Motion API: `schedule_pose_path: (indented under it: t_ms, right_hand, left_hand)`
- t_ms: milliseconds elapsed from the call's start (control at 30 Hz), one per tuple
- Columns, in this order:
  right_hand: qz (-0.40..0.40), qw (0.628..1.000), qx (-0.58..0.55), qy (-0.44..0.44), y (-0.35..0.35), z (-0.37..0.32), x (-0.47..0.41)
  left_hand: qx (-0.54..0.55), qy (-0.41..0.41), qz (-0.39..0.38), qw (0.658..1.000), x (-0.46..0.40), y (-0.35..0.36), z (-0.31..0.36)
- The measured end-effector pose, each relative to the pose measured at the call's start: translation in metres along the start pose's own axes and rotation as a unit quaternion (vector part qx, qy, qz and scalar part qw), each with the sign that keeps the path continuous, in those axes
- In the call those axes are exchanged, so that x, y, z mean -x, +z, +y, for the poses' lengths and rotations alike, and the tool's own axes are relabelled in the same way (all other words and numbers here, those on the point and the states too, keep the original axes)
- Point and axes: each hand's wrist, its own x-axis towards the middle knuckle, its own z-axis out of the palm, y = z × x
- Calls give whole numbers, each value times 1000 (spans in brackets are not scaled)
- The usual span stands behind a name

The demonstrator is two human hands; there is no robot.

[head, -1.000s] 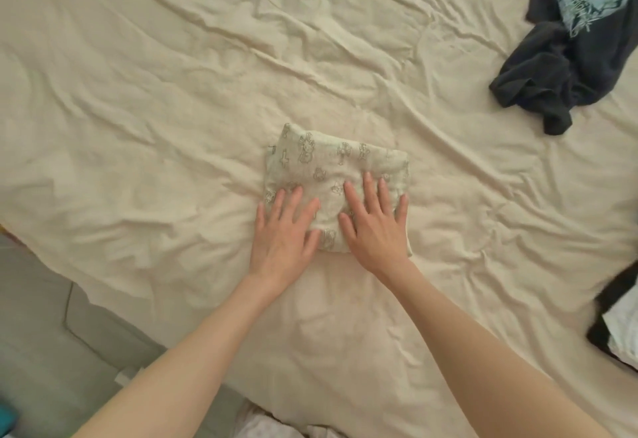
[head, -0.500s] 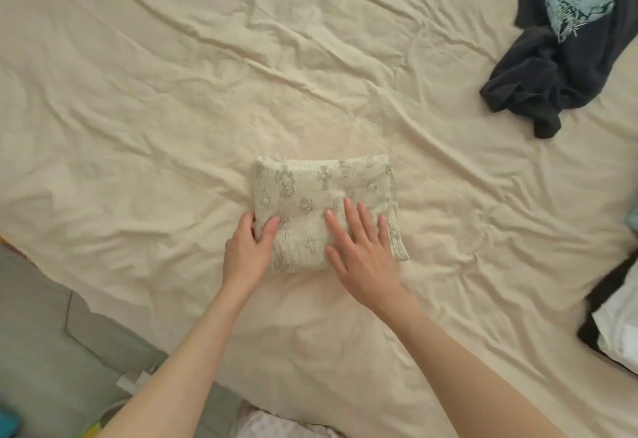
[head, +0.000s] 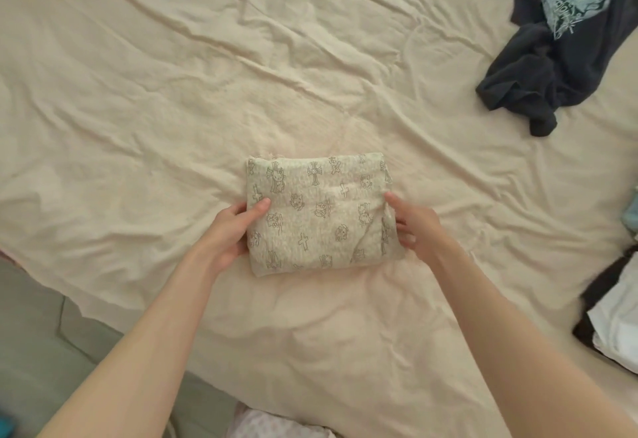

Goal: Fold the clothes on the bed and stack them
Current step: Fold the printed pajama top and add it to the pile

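Note:
A folded cream garment (head: 321, 213) printed with small crosses and cartoon cats lies in the middle of the beige bed sheet (head: 172, 92). My left hand (head: 231, 230) grips its left edge, thumb on top and fingers tucked under. My right hand (head: 417, 227) holds the right edge the same way, fingers curled round the side. A crumpled dark navy shirt (head: 552, 57) with a pale blue print lies unfolded at the far right.
At the right edge sits a stack of folded clothes (head: 614, 320), black under white, with a bit of light blue fabric (head: 631, 213) above it. The bed's near-left edge drops to a grey floor (head: 41, 351). Patterned fabric (head: 276, 425) shows at the bottom.
Both hands were pressing flat on top of the folded garment. They have slid out to its left and right edges and now grip it from the sides.

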Motion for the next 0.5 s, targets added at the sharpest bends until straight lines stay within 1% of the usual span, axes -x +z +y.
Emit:
schedule_pose_path:
  t_ms: [67,100,233,367,500]
  right_hand:
    - [-41,999,-3,21,4,-9,-3]
    - [-46,999,-4,28,8,-12,-4]
    - [-18,999,-2,41,15,-15,0]
    - [-48,997,-10,61,4,-13,21]
    - [-72,995,-23,65,-10,4,58]
  left_hand:
    - [7,-5,-23,1000,-1,-2,0]
    - [8,-4,-24,1000,-1,-1,-1]
    - [4,22,-5,1000,5,-1,0]
    - [-21,43,7,999,26,-5,-2]
    - [-26,40,11,999,71,-11,-10]
